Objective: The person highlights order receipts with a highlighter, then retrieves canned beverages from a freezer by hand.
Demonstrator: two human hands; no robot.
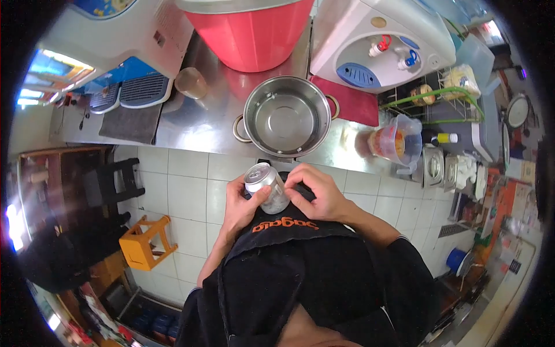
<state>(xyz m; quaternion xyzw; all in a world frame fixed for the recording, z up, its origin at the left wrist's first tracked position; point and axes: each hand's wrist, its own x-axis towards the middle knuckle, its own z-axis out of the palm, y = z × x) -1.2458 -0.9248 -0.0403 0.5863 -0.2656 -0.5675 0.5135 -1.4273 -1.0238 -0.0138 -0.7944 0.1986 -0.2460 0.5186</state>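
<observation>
A silvery drink can (pixel 274 199) is in my left hand (pixel 238 209), tilted with its lid facing up and away from me. The left thumb lies across the can's front while the fingers wrap behind it. Close against the can's right side is my right hand (pixel 319 196), its fingers curled and the thumb and forefinger pinched together. Whatever sits in that pinch is too small or hidden to make out. Just beyond both hands, a steel pot (pixel 258 136) with two brass-coloured handles stands on the counter; its bare bottom shows.
The steel counter (pixel 191 127) also bears a red bucket (pixel 248 34), a tumbler (pixel 191 82), a water dispenser (pixel 381 46) and a plastic jug (pixel 399 141) with orange contents. Metal containers (pixel 432 165) stand at the right. An orange stool (pixel 139 246) is on the tiled floor.
</observation>
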